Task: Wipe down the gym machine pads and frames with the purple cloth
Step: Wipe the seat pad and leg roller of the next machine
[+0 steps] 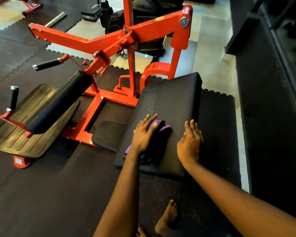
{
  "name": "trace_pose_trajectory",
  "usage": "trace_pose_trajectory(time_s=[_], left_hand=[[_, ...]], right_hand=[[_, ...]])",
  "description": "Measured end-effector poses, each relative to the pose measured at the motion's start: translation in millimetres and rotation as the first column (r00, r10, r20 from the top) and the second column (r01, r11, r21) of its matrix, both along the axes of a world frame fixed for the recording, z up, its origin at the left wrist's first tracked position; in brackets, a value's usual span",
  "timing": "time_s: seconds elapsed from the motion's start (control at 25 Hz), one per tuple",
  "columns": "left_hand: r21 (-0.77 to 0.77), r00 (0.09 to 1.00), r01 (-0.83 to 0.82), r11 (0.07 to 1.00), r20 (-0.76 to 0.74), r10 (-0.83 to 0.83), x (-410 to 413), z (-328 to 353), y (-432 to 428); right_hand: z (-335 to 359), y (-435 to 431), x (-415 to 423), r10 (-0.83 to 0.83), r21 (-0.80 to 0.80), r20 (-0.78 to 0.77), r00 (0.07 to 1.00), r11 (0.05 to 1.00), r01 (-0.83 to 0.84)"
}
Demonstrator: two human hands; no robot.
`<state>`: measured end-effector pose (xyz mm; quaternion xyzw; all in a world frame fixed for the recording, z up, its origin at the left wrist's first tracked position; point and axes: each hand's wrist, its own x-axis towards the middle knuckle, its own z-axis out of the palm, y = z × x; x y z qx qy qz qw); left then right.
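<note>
Seat pad (174,100), purple cloth (163,128); sticker (18,161) illegible

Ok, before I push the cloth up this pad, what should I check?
1. Left hand on cloth: ok, it presses flat on it.
2. Cloth on pad: ok, though it is bunched, not spread.
3. Right hand bracing: ok, flat on the pad beside the cloth, not touching it.
4. Pad ahead free of things: ok.
5. Cloth's underside clean: cannot tell.
6. Roller and frame wiped: cannot tell.
</note>
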<state>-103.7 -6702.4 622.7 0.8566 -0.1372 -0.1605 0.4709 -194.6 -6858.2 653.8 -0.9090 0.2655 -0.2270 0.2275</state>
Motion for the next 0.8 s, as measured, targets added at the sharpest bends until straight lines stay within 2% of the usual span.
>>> trace_pose_trajectory(time_s=[0.12, 0.24, 0.32, 0.4, 0.52, 0.68, 0.8], left_hand=[[0.264, 0.996, 0.088, 0.961, -0.056, -0.076, 9, -7, -6], [0.425, 0.995, -0.061, 0.903, 0.094, 0.023, -15, -2, -18], [0.433, 0.992, -0.098, 0.896, 0.114, 0.053, -11, -3, -15], [0.434, 0.996, -0.09, 0.896, 0.053, 0.074, 14, -10, -13], [0.46, 0.99, -0.126, 0.879, 0.004, 0.139, 56, -32, -11], [0.472, 0.947, -0.212, 0.856, -0.115, 0.299, 112, -50, 3], [0.421, 0.949, -0.213, 0.882, -0.126, 0.289, 100, -45, 3]], right_hand=[[12, -19, 29, 0.06, -0.021, -0.036, 0.998, 0.998, -0.06], [18, -44, 71, 0.196, -0.047, -0.181, 0.964, 0.977, -0.208], [23, -52, 95, 0.239, -0.071, -0.262, 0.935, 0.962, -0.265], [25, -53, 114, 0.262, -0.134, -0.375, 0.889, 0.934, -0.331], [19, -51, 125, 0.196, -0.296, -0.52, 0.831, 0.872, -0.39], [18, -49, 121, 0.145, -0.346, -0.516, 0.844, 0.867, -0.36], [18, -47, 125, 0.122, -0.358, -0.524, 0.843, 0.866, -0.348]])
